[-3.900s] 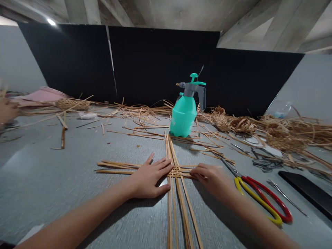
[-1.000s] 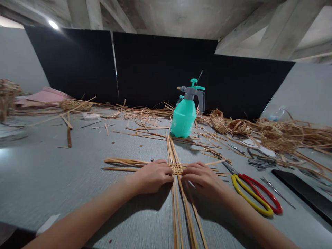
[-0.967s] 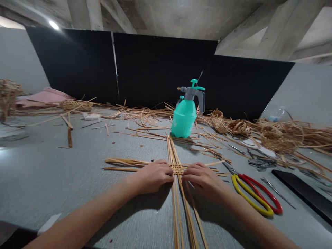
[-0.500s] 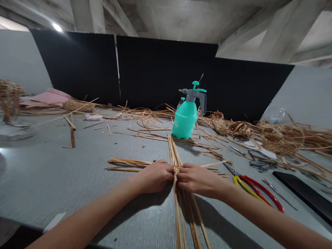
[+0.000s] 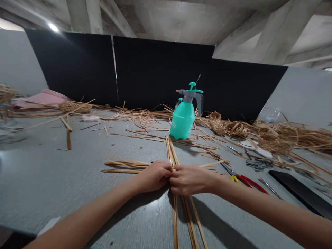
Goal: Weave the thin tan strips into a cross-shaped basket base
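Flat bamboo strips [image 5: 190, 219] lie crossed on the grey table, running toward me, away from me and out to both sides. Where they cross is a small woven patch, now mostly covered by my hands. At its left edge my left hand [image 5: 156, 175] is closed, thumb and fingers pinching the strips. My right hand [image 5: 191, 180] closes over the patch from the right, its curled fingertips meeting those of the left. Exactly which strip each hand pinches is hidden beneath the fingers.
A green spray bottle [image 5: 183, 119] stands just beyond the strips. To the right lie red-and-yellow-handled pliers [image 5: 246, 181], scissors [image 5: 258, 164], tweezers [image 5: 271, 188] and a black phone-like slab [image 5: 298, 190]. Loose strips and small woven baskets [image 5: 236, 128] line the back.
My right hand has shifted left over the woven patch, covering most of it and closing up against my left hand. The whole view has moved slightly.
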{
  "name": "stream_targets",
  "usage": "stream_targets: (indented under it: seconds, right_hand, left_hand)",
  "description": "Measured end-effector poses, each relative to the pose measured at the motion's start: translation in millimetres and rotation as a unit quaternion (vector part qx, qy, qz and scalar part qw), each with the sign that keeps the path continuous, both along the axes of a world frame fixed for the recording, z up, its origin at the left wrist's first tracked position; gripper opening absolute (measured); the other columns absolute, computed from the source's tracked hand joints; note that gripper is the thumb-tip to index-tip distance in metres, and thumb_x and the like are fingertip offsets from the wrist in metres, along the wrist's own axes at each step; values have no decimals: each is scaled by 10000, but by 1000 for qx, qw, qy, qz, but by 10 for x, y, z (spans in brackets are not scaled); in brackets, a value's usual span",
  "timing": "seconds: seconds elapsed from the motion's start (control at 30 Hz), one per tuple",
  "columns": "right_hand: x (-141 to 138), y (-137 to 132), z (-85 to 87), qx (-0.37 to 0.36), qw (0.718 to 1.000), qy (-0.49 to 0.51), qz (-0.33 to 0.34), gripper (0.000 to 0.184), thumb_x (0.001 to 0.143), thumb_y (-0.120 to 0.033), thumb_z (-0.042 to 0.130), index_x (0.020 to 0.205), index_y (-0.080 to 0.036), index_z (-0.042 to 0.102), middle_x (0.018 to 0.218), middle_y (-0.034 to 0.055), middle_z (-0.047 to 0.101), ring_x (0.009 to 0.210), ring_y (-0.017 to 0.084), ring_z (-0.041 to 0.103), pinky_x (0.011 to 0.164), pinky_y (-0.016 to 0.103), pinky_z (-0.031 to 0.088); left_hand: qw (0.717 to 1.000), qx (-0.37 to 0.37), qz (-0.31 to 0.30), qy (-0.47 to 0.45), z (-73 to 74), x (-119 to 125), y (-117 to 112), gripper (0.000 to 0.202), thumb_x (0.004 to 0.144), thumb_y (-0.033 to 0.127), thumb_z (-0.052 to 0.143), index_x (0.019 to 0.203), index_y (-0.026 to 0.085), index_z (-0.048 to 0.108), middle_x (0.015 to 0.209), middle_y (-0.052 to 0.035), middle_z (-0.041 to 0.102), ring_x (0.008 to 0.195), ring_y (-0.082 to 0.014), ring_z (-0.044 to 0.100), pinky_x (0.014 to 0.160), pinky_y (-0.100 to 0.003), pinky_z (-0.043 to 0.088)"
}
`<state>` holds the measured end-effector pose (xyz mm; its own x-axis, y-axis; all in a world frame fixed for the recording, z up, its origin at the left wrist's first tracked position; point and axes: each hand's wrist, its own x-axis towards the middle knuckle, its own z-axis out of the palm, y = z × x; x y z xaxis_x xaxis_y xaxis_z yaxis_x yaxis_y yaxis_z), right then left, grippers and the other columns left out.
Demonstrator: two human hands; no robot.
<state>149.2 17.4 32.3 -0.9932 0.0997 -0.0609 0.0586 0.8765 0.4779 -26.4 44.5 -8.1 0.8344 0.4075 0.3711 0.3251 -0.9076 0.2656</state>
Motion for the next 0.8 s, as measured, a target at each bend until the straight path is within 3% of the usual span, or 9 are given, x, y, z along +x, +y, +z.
stream_targets:
  seconds: [0.1,0.2,0.3,0.4,0.47,0.53,0.7,0.8]
  right_hand:
    - [75,0,27,-48,995,30,-87,132,854,-113,495,855,-177,611,782,33,652,704,149,569,626,270,395]
    - [156,39,-16,-150,964,111,-190,106,809,-109,527,832,-177,605,802,28,643,685,133,566,600,239,394]
    - [208,119,-131,-280,893,245,-255,109,716,-72,566,751,-171,596,737,2,611,644,110,547,573,199,403]
    - [235,191,-229,-373,820,348,-261,98,693,-67,563,718,-158,589,661,-17,578,577,94,517,539,185,415]
    - [259,208,-254,-395,795,377,-265,100,723,-83,531,735,-154,600,659,-12,586,574,96,521,538,190,425]
    - [295,190,-257,-377,799,373,-285,141,736,-77,507,741,-155,624,665,-2,607,587,104,535,555,201,434]
    - [344,47,-274,-278,866,304,-283,185,755,-90,554,847,-183,684,809,41,674,715,151,599,645,238,447]
    - [329,-17,-312,-211,893,296,-264,178,783,-121,575,899,-186,692,840,66,683,759,180,615,675,266,453]
  left_hand:
    - [999,-37,2,-34,-9,40,-6,118,774,87,544,763,118,656,853,-73,640,808,-163,586,754,-255,430]
    - [995,-76,15,-59,-17,102,-3,87,772,98,556,761,107,642,814,-63,635,772,-154,582,722,-238,434]
    - [990,-110,45,-74,-42,157,19,52,748,105,596,770,123,639,764,-31,639,737,-148,584,699,-232,431]
    - [987,-123,65,-86,-67,176,38,41,755,132,612,758,132,653,777,-32,656,760,-155,602,726,-241,431]
    - [986,-122,71,-83,-71,175,43,70,780,144,594,757,138,660,795,-38,667,775,-157,614,744,-244,431]
    - [988,-112,75,-73,-64,177,45,80,794,165,590,763,142,661,792,-39,671,770,-157,617,735,-241,431]
    - [990,-81,99,-52,-34,198,63,48,777,162,621,750,154,659,727,-10,661,719,-146,604,688,-227,417]
    - [986,-112,103,-68,-27,204,82,36,751,160,651,725,139,665,682,-3,650,664,-131,593,642,-209,412]
